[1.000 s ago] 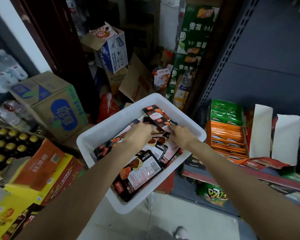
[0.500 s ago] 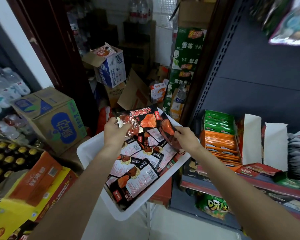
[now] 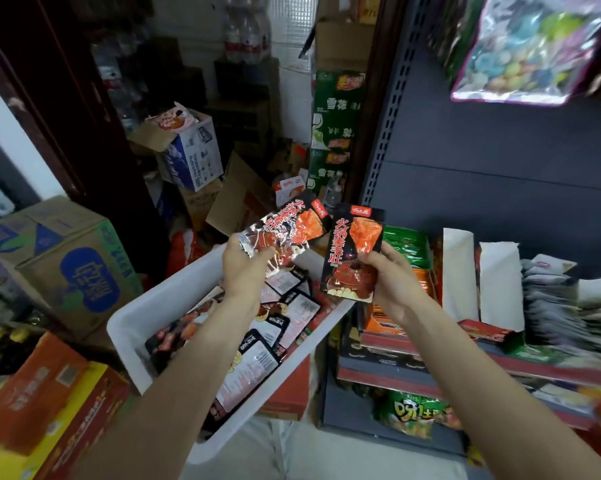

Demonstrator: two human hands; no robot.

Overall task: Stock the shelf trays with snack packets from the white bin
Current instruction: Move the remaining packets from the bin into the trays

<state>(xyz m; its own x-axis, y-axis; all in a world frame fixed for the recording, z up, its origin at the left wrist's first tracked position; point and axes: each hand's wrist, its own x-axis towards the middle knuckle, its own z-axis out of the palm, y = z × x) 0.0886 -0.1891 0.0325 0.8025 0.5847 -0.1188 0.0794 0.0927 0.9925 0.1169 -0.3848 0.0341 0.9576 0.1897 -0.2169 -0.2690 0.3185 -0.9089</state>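
Above the white bin (image 3: 160,317): left hand (image 3: 245,271) gripping one tilted snack packet (image 3: 285,233), right hand (image 3: 392,285) pinching another packet (image 3: 352,252) upright.

the black-and-red snack packet (image 3: 351,252) in the right hand (image 3: 392,282) reads 火锅美毛肚 in red down its front. the green cartons (image 3: 337,109) behind show 雪花. the blue mark on the brown carton (image 3: 87,278) looks like 怡宝, sideways.
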